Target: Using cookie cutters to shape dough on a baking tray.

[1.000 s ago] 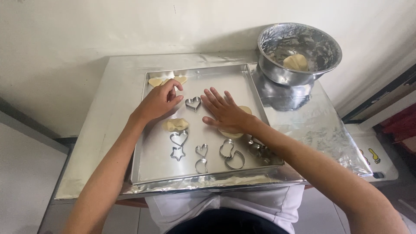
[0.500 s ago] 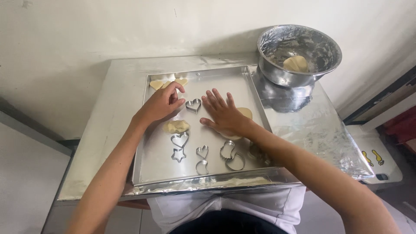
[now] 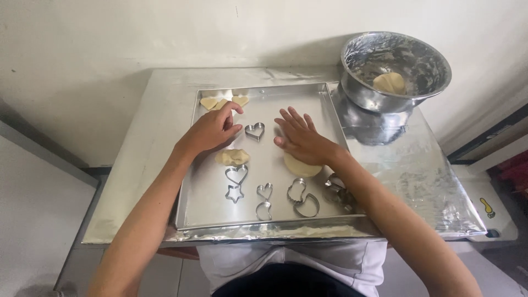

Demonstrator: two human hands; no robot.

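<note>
My right hand [image 3: 301, 137] lies flat with fingers spread, palm pressing the round slab of dough [image 3: 301, 165] whose near edge shows just under my wrist. My left hand [image 3: 212, 131] rests loosely curled on the tray [image 3: 192, 187], gripping nothing I can see, fingertips toward the cut dough hearts [image 3: 223, 102] just beyond it. Between my hands sits a heart-shaped cutter [image 3: 254, 131], its tip pointing toward me. A dough lump [image 3: 232, 157] lies just below my left hand. Far to my right, a white label bears a yellow mark [image 3: 487, 207].
</note>
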